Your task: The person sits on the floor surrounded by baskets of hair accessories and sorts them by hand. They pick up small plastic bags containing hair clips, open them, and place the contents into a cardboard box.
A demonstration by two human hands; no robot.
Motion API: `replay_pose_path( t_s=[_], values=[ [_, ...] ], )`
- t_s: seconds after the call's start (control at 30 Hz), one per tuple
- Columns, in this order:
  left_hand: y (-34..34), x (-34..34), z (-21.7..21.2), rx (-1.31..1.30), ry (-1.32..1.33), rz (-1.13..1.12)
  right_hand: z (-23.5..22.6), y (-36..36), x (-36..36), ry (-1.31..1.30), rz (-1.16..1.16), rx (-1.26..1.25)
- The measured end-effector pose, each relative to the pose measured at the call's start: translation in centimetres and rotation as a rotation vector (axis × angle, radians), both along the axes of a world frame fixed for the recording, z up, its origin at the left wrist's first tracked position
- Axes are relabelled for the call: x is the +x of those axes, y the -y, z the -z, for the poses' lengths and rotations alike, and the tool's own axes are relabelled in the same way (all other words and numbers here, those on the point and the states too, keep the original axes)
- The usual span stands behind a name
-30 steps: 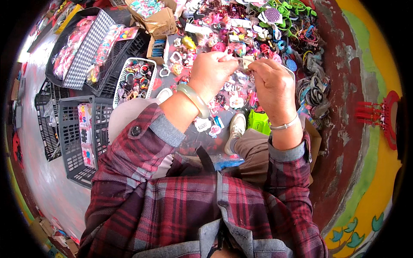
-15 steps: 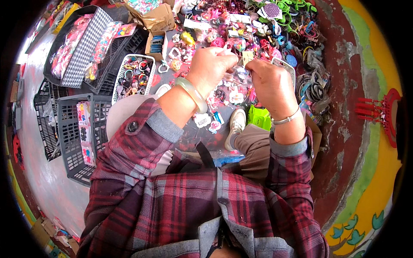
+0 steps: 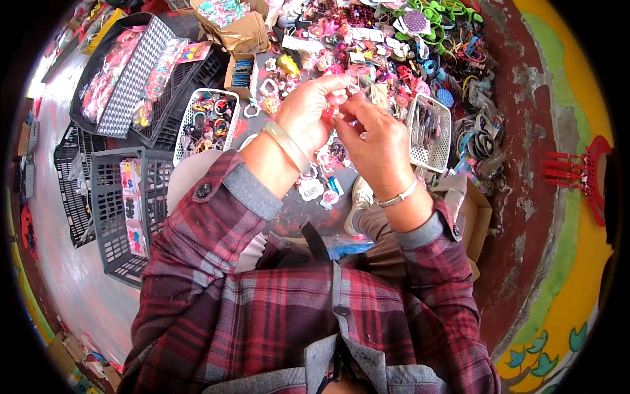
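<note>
My left hand [image 3: 307, 113] and my right hand [image 3: 377, 136] meet in front of me, fingertips together on a small pink hair accessory [image 3: 336, 103] held between them. The piece is mostly hidden by my fingers. A pale bangle sits on my left wrist and a silver bracelet on my right. Below my hands lie loose clips and tagged trinkets [image 3: 314, 188] on the dark ground. Both sleeves are red plaid.
A white basket of hair ties [image 3: 209, 121] stands at left, a white basket of clips [image 3: 430, 131] at right. Grey and black crates [image 3: 119, 211] sit at far left. A heap of colourful hair bands [image 3: 446, 26] spreads ahead, cardboard boxes [image 3: 243, 29] behind.
My hands have drawn closer together and a little nearer to me, still working the small item between the fingertips. The view has shifted slightly.
</note>
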State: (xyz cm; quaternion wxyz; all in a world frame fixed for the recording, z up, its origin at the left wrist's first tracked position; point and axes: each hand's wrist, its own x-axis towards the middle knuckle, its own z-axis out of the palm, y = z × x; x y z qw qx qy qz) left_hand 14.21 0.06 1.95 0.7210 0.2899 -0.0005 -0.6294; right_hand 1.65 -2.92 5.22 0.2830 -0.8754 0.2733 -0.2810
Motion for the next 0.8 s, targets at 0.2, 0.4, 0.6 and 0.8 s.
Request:
replay_pose_path(
  t_s=[0.2, 0.4, 0.6, 0.8],
  values=[
    [-0.5, 0.0, -1.2, -0.016, -0.045, -0.032, -0.1, -0.5, 0.9, -0.074, 0.080, 0.180],
    [-0.3, -0.2, -1.2, -0.072, -0.042, -0.083, 1.5, 0.1, 0.9, 0.178, 0.008, 0.718],
    [-0.2, -0.1, -0.5, -0.121, -0.013, -0.114, 1.7, 0.3, 1.1, 0.382, 0.055, 1.088],
    [-0.3, -0.7, -1.3, -0.067, 0.039, -0.097, 1.6, 0.9, 0.5, 0.482, 0.061, 1.427]
  ],
)
